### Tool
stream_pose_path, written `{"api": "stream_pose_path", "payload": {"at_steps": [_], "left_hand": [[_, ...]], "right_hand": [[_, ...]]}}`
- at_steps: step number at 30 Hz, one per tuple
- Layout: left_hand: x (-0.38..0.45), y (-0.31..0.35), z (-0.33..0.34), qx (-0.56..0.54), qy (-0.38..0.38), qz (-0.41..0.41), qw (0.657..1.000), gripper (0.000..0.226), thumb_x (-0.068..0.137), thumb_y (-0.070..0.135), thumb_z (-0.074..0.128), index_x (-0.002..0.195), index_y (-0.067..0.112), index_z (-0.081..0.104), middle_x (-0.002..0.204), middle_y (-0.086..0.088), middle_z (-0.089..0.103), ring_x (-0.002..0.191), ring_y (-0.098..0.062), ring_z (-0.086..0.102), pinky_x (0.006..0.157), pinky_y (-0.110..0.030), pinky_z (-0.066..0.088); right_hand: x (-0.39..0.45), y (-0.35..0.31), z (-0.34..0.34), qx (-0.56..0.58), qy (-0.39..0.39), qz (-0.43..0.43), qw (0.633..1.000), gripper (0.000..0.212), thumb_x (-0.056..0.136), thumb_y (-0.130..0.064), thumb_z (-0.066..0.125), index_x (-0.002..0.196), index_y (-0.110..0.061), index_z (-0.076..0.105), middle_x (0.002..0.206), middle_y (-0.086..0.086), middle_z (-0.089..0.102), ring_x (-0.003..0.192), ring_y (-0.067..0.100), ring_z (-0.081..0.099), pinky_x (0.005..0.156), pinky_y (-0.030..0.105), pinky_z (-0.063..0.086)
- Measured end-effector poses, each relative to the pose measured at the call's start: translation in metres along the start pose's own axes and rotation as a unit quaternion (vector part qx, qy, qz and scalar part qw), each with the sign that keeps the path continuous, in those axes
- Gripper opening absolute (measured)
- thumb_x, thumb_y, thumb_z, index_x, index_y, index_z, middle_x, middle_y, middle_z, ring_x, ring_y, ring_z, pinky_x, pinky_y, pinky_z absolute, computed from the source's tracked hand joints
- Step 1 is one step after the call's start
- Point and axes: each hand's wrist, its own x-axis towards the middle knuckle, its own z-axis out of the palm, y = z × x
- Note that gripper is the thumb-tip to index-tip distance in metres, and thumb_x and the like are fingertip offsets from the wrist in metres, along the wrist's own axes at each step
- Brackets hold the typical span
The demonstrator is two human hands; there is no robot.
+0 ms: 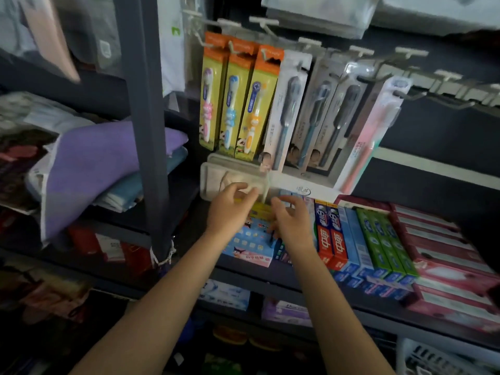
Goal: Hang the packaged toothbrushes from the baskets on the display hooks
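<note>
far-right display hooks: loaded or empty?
Empty. The far-right hooks stick out bare; packs end at the pink toothbrush pack.

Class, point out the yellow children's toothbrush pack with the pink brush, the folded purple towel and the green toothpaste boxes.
Yellow children's toothbrush pack with the pink brush [209, 104]: head view, pack front.
Folded purple towel [92, 163]: head view, top fold.
Green toothpaste boxes [384, 239]: head view, box tops.

Kids' toothbrush packs [235, 104], orange-topped: three hanging at 12 o'clock. Grey-and-white adult toothbrush packs [311, 115]: three visible just right of them. Pink toothbrush pack [370, 136]: one, 1 o'clock. Red toothpaste boxes [331, 234]: two, 3 o'clock. Green toothpaste boxes [384, 239]: two beside them. Hands: two, the left [230, 209] and the right [293, 226].
</note>
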Motion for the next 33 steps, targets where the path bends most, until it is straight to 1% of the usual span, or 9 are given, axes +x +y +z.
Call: {"api": "stream_pose_path", "payload": {"at_steps": [2,4,7,10,15,18,22,28,33], "left_hand": [[-0.027,-0.022,-0.009,-0.007,-0.024,0.011,1.000,0.020,0.091,0.050,0.065,0.094,0.032,0.072,0.089,0.013,0.073,0.086,-0.007,0.069,0.083,-0.038,0.058],[-0.058,-0.047,-0.012,0.014,-0.064,-0.003,0.998,0.012,0.093,0.042,0.066,0.085,0.035,0.071,0.085,0.014,0.073,0.082,-0.005,0.069,0.082,-0.035,0.056],[-0.107,-0.086,-0.005,0.059,-0.135,-0.030,0.989,0.010,0.096,0.037,0.063,0.091,0.034,0.070,0.088,0.014,0.071,0.085,-0.008,0.068,0.077,-0.034,0.054],[-0.159,-0.114,0.022,0.128,-0.204,-0.039,0.970,0.011,0.099,0.035,0.059,0.101,0.031,0.069,0.089,0.019,0.066,0.085,-0.004,0.064,0.076,-0.029,0.052],[-0.236,-0.115,0.087,0.119,-0.271,-0.062,0.953,0.016,0.100,0.034,0.060,0.108,0.027,0.070,0.093,0.016,0.068,0.085,-0.008,0.067,0.073,-0.031,0.056],[-0.268,-0.098,0.138,0.136,-0.299,-0.040,0.944,0.009,0.100,0.036,0.058,0.105,0.035,0.066,0.088,0.021,0.065,0.079,0.001,0.065,0.062,-0.019,0.049],[-0.314,-0.074,0.225,0.154,-0.290,-0.020,0.944,0.009,0.100,0.032,0.058,0.105,0.033,0.066,0.088,0.022,0.064,0.079,0.005,0.063,0.063,-0.011,0.048],[-0.386,-0.060,0.365,0.165,-0.333,-0.043,0.928,0.015,0.097,0.030,0.063,0.107,0.024,0.071,0.100,0.010,0.068,0.094,-0.005,0.065,0.084,-0.031,0.054],[-0.400,-0.074,0.435,0.226,-0.353,-0.060,0.906,0.059,0.080,0.058,0.067,0.128,0.023,0.060,0.126,0.005,0.061,0.116,-0.011,0.058,0.095,-0.035,0.051]], "right_hand": [[-0.031,0.025,-0.017,-0.056,-0.006,-0.038,0.998,0.010,0.103,-0.016,0.054,0.109,-0.018,0.061,0.075,0.008,0.068,0.055,0.024,0.061,0.051,0.037,0.049],[-0.071,0.058,-0.033,-0.149,-0.023,-0.063,0.987,0.018,0.102,-0.013,0.054,0.096,-0.028,0.062,0.071,0.008,0.067,0.062,0.031,0.062,0.058,0.043,0.050],[-0.127,0.116,-0.061,-0.326,-0.069,-0.084,0.939,0.008,0.099,-0.017,0.061,0.098,-0.022,0.066,0.076,0.003,0.069,0.066,0.022,0.066,0.060,0.040,0.050],[-0.169,0.159,-0.099,-0.413,-0.085,-0.053,0.905,0.010,0.097,-0.018,0.062,0.103,-0.014,0.069,0.091,0.006,0.070,0.075,0.027,0.068,0.062,0.035,0.051],[-0.200,0.179,-0.185,-0.388,-0.041,-0.038,0.920,0.012,0.097,-0.012,0.061,0.105,-0.009,0.069,0.095,0.008,0.069,0.076,0.021,0.063,0.067,0.034,0.050],[-0.207,0.194,-0.245,-0.379,-0.011,-0.030,0.925,0.012,0.098,-0.010,0.060,0.106,-0.007,0.069,0.092,0.009,0.069,0.076,0.023,0.064,0.065,0.026,0.040],[-0.223,0.229,-0.341,-0.383,-0.037,-0.001,0.923,0.019,0.101,-0.019,0.057,0.116,-0.011,0.066,0.106,0.005,0.064,0.081,0.017,0.061,0.067,0.031,0.046],[-0.243,0.276,-0.484,-0.394,-0.035,0.116,0.911,0.032,0.101,-0.024,0.056,0.130,-0.012,0.056,0.126,0.010,0.057,0.105,0.026,0.059,0.074,0.035,0.047],[-0.244,0.308,-0.522,-0.325,-0.073,0.199,0.922,0.048,0.099,-0.026,0.059,0.141,-0.008,0.045,0.128,0.016,0.059,0.114,0.034,0.059,0.078,0.033,0.043]]}}
